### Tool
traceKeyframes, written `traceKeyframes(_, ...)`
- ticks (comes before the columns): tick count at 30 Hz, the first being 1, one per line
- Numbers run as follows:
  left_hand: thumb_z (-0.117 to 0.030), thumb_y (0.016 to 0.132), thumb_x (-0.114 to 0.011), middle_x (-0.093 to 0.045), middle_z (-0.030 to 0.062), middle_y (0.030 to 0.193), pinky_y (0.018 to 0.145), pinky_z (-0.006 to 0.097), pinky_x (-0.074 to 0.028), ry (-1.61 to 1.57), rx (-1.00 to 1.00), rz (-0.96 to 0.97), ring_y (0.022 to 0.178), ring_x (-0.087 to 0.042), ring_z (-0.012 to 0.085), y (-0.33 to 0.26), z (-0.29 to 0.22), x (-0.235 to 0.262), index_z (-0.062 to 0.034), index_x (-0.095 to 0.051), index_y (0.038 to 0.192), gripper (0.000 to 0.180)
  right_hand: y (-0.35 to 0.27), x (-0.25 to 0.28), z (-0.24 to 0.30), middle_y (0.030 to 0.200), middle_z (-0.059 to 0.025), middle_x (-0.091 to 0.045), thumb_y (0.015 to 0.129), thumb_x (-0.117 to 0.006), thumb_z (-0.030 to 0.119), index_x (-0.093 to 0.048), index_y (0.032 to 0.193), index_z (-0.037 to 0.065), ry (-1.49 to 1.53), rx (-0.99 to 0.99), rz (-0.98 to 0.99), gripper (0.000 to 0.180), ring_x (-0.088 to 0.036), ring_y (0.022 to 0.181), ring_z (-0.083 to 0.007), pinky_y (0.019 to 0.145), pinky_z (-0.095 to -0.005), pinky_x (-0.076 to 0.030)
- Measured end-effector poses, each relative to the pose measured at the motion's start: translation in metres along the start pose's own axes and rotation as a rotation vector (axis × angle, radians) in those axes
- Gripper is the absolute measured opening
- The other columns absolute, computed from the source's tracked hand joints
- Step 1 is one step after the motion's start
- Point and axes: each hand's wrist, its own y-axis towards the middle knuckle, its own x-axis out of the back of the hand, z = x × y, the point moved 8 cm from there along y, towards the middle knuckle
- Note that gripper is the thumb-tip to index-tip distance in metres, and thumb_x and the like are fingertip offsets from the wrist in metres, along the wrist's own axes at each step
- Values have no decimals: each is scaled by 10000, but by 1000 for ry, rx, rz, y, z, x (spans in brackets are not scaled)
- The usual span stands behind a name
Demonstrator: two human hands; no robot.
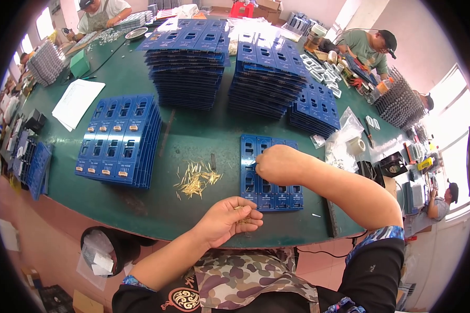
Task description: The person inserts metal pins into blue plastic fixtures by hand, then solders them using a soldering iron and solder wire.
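A blue circuit board panel (pixel 266 202) with dark rectangular cut-outs lies flat on the green table in front of me. Over its upper left part is my right hand (pixel 278 163), its fingers pinched together and pointing down at the panel. Whatever sits between those fingertips is hidden. Just below the panel's left corner, my left hand (pixel 230 219) is cupped palm up, fingers curled around several thin gold pins (pixel 243 220). A loose pile of similar pins (pixel 197 179) is spread on the table to the left of the panel.
A stack of blue panels with white connectors (pixel 111 140) stands at left. Two tall stacks of blue panels (pixel 185 73) (pixel 263 86) rise at the back, beside a lower one (pixel 316 107). White paper (pixel 78 103), a plastic bag (pixel 342 138) and a black bin (pixel 109 250) are around. Other people work across the table.
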Motion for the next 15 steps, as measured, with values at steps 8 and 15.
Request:
traceKeyframes(8, -124, 1004, -527, -654, 168, 1044, 834, 317, -587, 14, 14, -40, 966, -677, 257, -2, 0, 0, 20, -550, 1129, 192, -19, 21, 11, 804, -98, -629, 745, -649, 165, -646, 741, 39, 145, -42, -155, 126, -646, 782, -300, 667, -417, -531)
traceKeyframes(15, -175, 1010, -532, -667, 136, 1035, 780, 286, -590, 77, 33, -60, 903, -692, 209, 2, -3, -2, 21, -583, 1099, 222, -35, 44, 59, 832, -86, -641, 771, -635, 161, -678, 780, 72, 226, 100, -192, 99, -665, 822, -282, 679, -396, -553)
